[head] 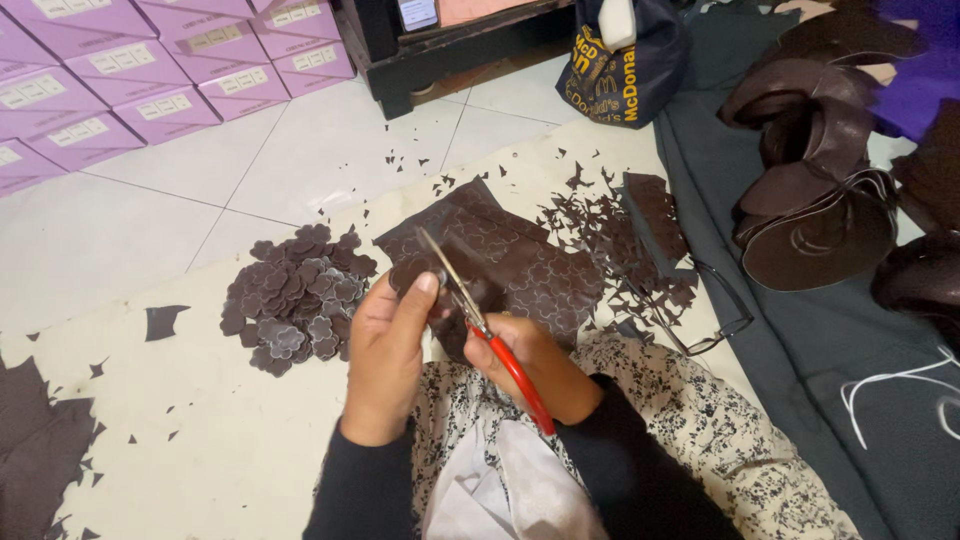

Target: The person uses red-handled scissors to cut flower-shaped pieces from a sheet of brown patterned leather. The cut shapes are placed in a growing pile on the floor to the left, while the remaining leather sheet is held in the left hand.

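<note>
The left hand (385, 355) pinches a small dark brown flower-shaped cut-out (412, 274) between thumb and fingers, its grip clenched on the piece and lifted above the lap. The right hand (530, 365) has its grip closed around the red handles of a pair of scissors (480, 325), whose blades point up and to the left and meet the edge of the cut-out; how far the blades are parted is hard to tell, as they lie against dark material. Both forearms wear dark sleeves and rest over a cream cloth with a black floral print (700, 430).

Directly behind the hands, on a pale sheet (230, 450) spread over the floor, lies a dark brown sheet (520, 265) marked with rows of flower outlines. To the left of it, near the left hand, sits a heap of finished flower cut-outs (295, 295). To the right of the marked sheet is a scatter of trimmed scraps (610, 240), and a pair of glasses (715, 315) lies by the right edge of the pale sheet, beside a grey cloth (830, 350). Stacked curved brown pieces (820, 200) rest on that cloth toward the far right corner. Purple boxes (130, 70) stand on the white tiled floor (200, 180) at the far left.
</note>
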